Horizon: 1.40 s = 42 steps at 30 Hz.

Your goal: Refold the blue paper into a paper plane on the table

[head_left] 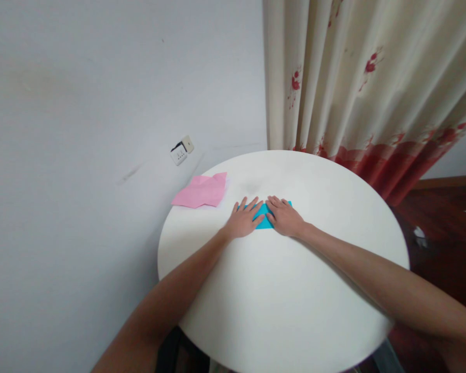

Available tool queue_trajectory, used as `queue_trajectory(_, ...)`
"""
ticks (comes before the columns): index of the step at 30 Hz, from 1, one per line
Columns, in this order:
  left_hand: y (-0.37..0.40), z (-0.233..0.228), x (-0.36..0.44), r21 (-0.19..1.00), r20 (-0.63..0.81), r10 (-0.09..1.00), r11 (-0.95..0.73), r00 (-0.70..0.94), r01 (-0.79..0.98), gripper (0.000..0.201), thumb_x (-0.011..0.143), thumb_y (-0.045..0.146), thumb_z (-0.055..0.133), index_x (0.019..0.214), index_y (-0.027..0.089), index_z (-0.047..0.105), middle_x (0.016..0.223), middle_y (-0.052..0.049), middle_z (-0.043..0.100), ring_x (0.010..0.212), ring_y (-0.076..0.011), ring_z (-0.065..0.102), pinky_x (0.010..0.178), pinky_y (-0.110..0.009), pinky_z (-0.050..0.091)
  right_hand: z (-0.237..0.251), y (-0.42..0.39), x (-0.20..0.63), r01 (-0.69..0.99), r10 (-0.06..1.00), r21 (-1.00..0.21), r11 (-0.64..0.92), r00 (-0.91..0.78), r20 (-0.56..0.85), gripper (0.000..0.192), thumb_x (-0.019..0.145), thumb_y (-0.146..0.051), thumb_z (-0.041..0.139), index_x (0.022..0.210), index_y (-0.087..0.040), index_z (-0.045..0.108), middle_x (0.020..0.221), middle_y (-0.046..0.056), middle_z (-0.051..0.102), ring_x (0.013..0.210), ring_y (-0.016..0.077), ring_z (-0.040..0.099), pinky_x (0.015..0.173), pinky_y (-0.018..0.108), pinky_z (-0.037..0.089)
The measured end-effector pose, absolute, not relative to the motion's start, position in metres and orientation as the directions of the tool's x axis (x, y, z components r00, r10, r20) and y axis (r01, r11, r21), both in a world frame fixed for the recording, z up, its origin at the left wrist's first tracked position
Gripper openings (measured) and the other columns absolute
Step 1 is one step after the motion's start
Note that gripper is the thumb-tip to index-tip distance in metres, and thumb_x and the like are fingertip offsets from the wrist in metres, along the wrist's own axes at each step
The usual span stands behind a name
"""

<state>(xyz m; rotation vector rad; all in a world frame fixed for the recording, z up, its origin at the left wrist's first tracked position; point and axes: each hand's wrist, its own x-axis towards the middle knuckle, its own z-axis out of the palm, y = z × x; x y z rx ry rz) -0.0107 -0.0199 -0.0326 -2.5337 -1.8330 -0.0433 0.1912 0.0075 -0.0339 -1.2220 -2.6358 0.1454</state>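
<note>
A blue sheet of paper (pixel 264 223) lies flat on the white round table (pixel 272 290), partly covered by both hands. My left hand (pixel 244 218) rests flat on its left part, palm down with the fingers spread. On its right part lies my right hand (pixel 284 216), palm down, fingers stretched out and closer together. The thumbs point toward each other over the middle of the paper. A creased pink sheet of paper (pixel 202 191) sits farther back to the left, apart from both hands.
A pale wall (pixel 101 103) with a power socket (pixel 178 154) borders the table at the left. Behind it hangs a cream curtain (pixel 334 77) with red flowers and a red lower band. A small whitish item (pixel 420 237) lies on the dark floor at the right.
</note>
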Motion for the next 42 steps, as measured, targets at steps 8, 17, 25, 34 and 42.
queue_trajectory(8,-0.021,-0.031,-0.01,0.029,0.027,0.948,-0.317,0.316,0.948,0.062,0.103,0.057,0.028,0.16,0.031,0.025,0.168,0.0,0.019,0.153,-0.0393,0.016,0.12,-0.063,0.02,-0.032,0.007,0.191,0.673,0.702,-0.203,0.712,-0.691,0.173,0.059,0.103,-0.035,0.032,0.153,-0.003,0.039,0.16,0.018,0.036,0.149,0.0286,0.031,0.122,0.045,0.025)
queue_trajectory(17,-0.02,-0.033,-0.011,0.034,0.032,0.949,-0.315,0.314,0.948,0.062,0.103,0.058,0.028,0.16,0.033,0.024,0.168,0.0,0.02,0.153,-0.0389,0.016,0.12,-0.062,0.019,-0.032,0.008,0.191,0.67,0.699,-0.199,0.715,-0.693,0.175,0.059,0.103,-0.035,0.033,0.153,-0.004,0.039,0.16,0.019,0.036,0.149,0.0287,0.032,0.121,0.046,0.026)
queue_trajectory(25,-0.021,-0.031,-0.011,0.03,0.027,0.948,-0.317,0.316,0.948,0.061,0.104,0.057,0.027,0.16,0.033,0.025,0.168,0.0,0.02,0.153,-0.0393,0.017,0.119,-0.062,0.02,-0.033,0.008,0.191,0.704,0.731,-0.197,0.683,-0.66,0.175,0.059,0.103,-0.035,0.035,0.153,-0.003,0.038,0.16,0.02,0.035,0.149,0.0304,0.031,0.121,0.047,0.025)
queue_trajectory(34,-0.021,-0.032,-0.011,0.052,0.021,0.951,-0.308,0.307,0.95,0.061,0.103,0.058,0.028,0.159,0.035,0.025,0.168,0.001,0.019,0.153,-0.0389,0.016,0.119,-0.063,0.02,-0.035,0.017,0.198,0.755,0.776,-0.18,0.63,-0.613,0.145,0.059,0.103,-0.035,0.032,0.153,-0.004,0.039,0.162,0.019,0.032,0.15,0.03,0.029,0.121,0.047,0.025)
queue_trajectory(42,-0.023,-0.028,-0.01,0.056,0.018,0.946,-0.323,0.323,0.945,0.057,0.104,0.057,0.026,0.159,0.042,0.024,0.168,0.003,0.019,0.153,-0.0411,0.016,0.118,-0.065,0.019,-0.034,0.011,0.198,0.744,0.761,-0.164,0.648,-0.62,0.194,0.054,0.103,-0.027,0.031,0.15,-0.002,0.041,0.161,0.02,0.034,0.15,0.0298,0.029,0.121,0.047,0.025)
